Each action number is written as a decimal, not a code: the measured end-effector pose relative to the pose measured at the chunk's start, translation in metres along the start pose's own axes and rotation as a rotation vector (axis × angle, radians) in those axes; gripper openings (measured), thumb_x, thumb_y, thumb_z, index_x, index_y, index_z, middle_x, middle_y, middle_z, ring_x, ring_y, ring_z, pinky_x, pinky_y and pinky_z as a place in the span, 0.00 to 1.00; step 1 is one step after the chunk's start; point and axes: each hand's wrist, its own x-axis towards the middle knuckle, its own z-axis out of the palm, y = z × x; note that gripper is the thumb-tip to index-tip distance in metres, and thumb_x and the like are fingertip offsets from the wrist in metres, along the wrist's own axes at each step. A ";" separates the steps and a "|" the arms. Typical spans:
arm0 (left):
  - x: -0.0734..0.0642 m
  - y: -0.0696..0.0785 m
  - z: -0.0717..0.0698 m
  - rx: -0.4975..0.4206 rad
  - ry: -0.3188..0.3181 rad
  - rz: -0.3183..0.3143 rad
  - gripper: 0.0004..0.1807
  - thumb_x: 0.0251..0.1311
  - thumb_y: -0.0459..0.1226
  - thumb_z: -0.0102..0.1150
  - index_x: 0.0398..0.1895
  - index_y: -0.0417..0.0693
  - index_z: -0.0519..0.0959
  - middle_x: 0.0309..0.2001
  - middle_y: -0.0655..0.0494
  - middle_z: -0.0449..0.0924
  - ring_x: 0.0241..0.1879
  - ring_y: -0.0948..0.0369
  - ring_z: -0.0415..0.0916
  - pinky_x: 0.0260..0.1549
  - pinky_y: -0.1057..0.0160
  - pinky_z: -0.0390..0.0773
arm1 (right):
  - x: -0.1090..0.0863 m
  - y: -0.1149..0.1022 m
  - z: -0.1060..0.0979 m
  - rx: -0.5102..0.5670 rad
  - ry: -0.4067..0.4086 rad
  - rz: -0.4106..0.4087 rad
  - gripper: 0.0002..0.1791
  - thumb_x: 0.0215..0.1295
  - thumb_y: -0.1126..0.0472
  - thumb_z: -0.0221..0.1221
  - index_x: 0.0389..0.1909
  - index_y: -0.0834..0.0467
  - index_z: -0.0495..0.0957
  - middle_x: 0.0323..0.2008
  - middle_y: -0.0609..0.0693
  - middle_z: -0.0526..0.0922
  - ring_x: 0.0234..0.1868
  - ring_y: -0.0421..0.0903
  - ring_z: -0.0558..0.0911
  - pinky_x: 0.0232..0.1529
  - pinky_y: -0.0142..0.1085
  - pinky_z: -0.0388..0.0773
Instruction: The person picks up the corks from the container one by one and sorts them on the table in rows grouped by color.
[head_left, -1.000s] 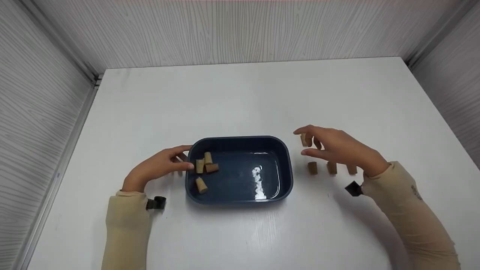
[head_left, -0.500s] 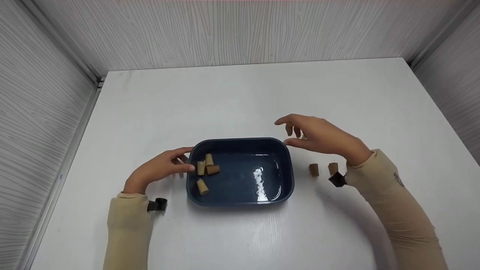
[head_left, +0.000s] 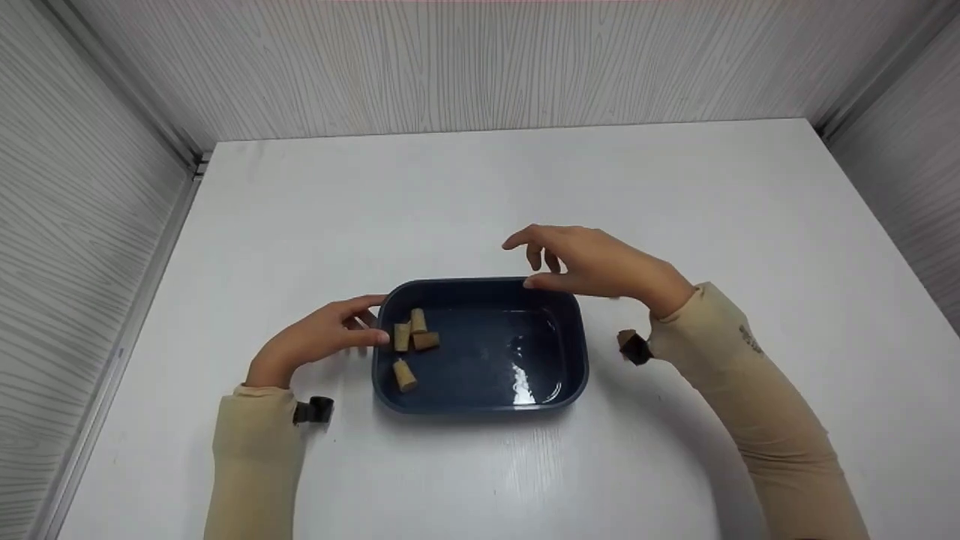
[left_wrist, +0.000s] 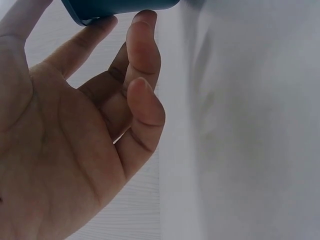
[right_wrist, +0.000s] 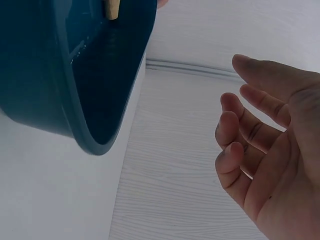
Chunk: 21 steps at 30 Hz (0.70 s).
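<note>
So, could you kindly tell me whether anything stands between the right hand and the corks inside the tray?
In the head view, only the far rim of the tray crosses the line from the right hand to the corks inside; nothing visible covers its open top.

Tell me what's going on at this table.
A person is working bare-handed with a blue bin and some small cork-like pieces. The left hand holds the bin at its left end, while the right hand hovers near its far rim, toward the right, holding nothing. Four pieces lie at the left end inside the bin. At least one more piece is on the table to the right, partly hidden by the right wrist's camera.
</note>
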 end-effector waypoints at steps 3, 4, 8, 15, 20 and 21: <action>-0.001 0.000 0.000 -0.003 0.003 -0.006 0.39 0.62 0.53 0.60 0.74 0.53 0.59 0.49 0.46 0.76 0.40 0.56 0.77 0.42 0.59 0.72 | 0.009 -0.004 0.001 0.019 -0.014 -0.015 0.24 0.68 0.54 0.59 0.63 0.51 0.68 0.41 0.50 0.80 0.36 0.44 0.78 0.39 0.38 0.72; -0.001 0.001 -0.001 -0.004 0.004 -0.006 0.39 0.62 0.53 0.60 0.74 0.53 0.59 0.49 0.45 0.76 0.40 0.56 0.77 0.42 0.59 0.72 | 0.012 -0.005 0.002 0.019 -0.015 -0.027 0.24 0.68 0.54 0.59 0.63 0.51 0.68 0.41 0.50 0.80 0.36 0.44 0.78 0.39 0.38 0.72; -0.001 0.003 -0.001 -0.006 0.003 -0.002 0.39 0.62 0.52 0.60 0.74 0.54 0.60 0.49 0.46 0.77 0.41 0.56 0.77 0.43 0.58 0.72 | 0.025 -0.014 0.006 -0.001 -0.039 -0.062 0.25 0.68 0.54 0.59 0.64 0.51 0.68 0.40 0.49 0.80 0.35 0.44 0.78 0.38 0.38 0.73; -0.001 0.002 0.001 -0.014 -0.007 0.005 0.38 0.62 0.52 0.60 0.73 0.53 0.60 0.48 0.46 0.77 0.39 0.57 0.76 0.41 0.59 0.72 | 0.046 -0.028 0.017 -0.061 -0.127 -0.085 0.26 0.68 0.52 0.59 0.65 0.48 0.67 0.42 0.49 0.79 0.35 0.44 0.77 0.40 0.41 0.74; -0.001 0.000 0.002 -0.018 -0.008 0.016 0.37 0.62 0.51 0.60 0.73 0.54 0.61 0.47 0.46 0.77 0.38 0.56 0.76 0.40 0.59 0.72 | 0.059 -0.033 0.026 -0.090 -0.186 -0.088 0.27 0.67 0.52 0.59 0.66 0.44 0.66 0.42 0.48 0.77 0.36 0.45 0.77 0.40 0.42 0.75; -0.001 0.000 0.002 -0.018 -0.009 0.016 0.37 0.62 0.51 0.60 0.73 0.54 0.61 0.47 0.46 0.77 0.38 0.55 0.76 0.39 0.59 0.72 | 0.062 -0.034 0.029 -0.096 -0.202 -0.091 0.27 0.67 0.53 0.59 0.66 0.44 0.66 0.42 0.48 0.77 0.37 0.45 0.77 0.40 0.42 0.75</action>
